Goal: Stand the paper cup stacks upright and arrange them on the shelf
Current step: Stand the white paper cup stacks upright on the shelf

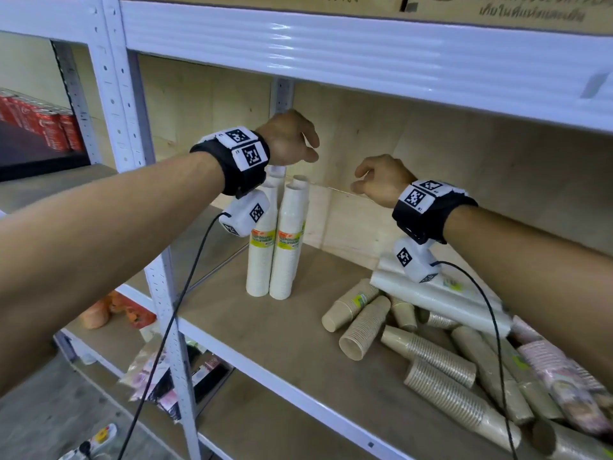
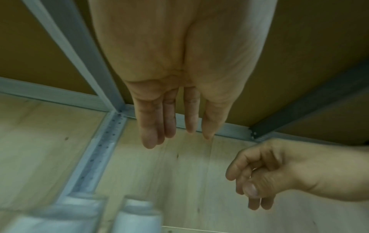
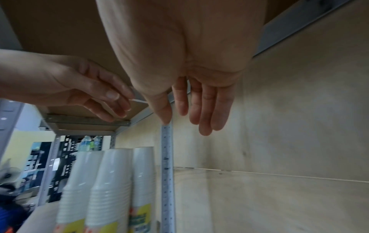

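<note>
Nearest the camera, on the right of the shelf board (image 1: pixel 265 330), a heap of brown paper cup stacks (image 1: pixel 441 363) lies on its side, with a long white wrapped stack (image 1: pixel 441 302) lying across the back of the heap and a pink-printed stack (image 1: pixel 557 370) at the far right edge. A small green and yellow label shows on one brown stack, too small to read.

Farther in, toward the left rear corner, the upright white cup stacks (image 1: pixel 285 240) stand side by side and touching, beside the perforated metal upright (image 3: pixel 167 173). Each carries a yellow, green and orange band label; its writing is too blurred to read with certainty.

Above them hovers the left hand (image 1: pixel 290 137), fingers loosely extended and hanging, holding nothing; whether it touches the stack tops cannot be told. The right hand (image 1: pixel 381 180) hangs in the air to the right of the upright stacks, well above the heap, fingers relaxed and slightly curled, also empty. Both wrists wear black bands with square black-and-white marker tags.

Behind stands the pale plywood back panel (image 1: pixel 431 154). On the level above, cardboard boxes (image 1: pixel 497 8) bear printed digits and the partial words "STORE IN A COOL". Far left, red drink cans (image 1: pixel 39 124) sit in rows.
</note>
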A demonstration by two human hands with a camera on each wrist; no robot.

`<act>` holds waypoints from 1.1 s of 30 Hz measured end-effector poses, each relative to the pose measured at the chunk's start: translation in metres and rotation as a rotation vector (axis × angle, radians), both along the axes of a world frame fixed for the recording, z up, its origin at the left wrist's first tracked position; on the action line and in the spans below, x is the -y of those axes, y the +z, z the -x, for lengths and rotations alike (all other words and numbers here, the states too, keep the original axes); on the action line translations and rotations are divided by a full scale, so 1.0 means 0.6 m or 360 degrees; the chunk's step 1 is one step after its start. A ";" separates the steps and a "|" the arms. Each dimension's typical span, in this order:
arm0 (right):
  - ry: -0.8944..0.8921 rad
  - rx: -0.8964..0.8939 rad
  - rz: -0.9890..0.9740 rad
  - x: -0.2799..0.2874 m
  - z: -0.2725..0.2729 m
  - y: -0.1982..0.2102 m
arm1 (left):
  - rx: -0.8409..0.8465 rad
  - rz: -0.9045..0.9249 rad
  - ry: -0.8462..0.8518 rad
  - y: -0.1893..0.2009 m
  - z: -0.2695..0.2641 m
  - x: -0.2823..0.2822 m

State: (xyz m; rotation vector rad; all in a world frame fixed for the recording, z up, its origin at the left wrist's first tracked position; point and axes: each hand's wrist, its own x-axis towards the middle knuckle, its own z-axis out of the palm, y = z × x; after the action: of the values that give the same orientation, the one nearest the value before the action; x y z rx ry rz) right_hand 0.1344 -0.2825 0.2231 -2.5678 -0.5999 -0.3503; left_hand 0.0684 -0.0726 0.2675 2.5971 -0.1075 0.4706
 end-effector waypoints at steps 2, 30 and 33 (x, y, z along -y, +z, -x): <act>-0.0092 -0.0017 0.0020 0.045 -0.011 0.001 | 0.0004 -0.0012 -0.0077 0.002 -0.008 0.031; -0.0693 -0.0685 0.0177 0.477 -0.041 -0.230 | -0.0759 -0.0033 -0.0626 -0.316 -0.143 0.289; -0.0665 -0.0733 0.0207 0.481 -0.057 -0.242 | -0.0781 -0.0028 -0.0616 -0.338 -0.150 0.287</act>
State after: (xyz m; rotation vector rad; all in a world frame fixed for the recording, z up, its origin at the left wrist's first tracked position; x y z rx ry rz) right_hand 0.1688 -0.5709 0.0780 -2.7537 0.0854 0.1570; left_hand 0.1584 -0.2445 0.0649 2.5412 -0.4332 -0.3051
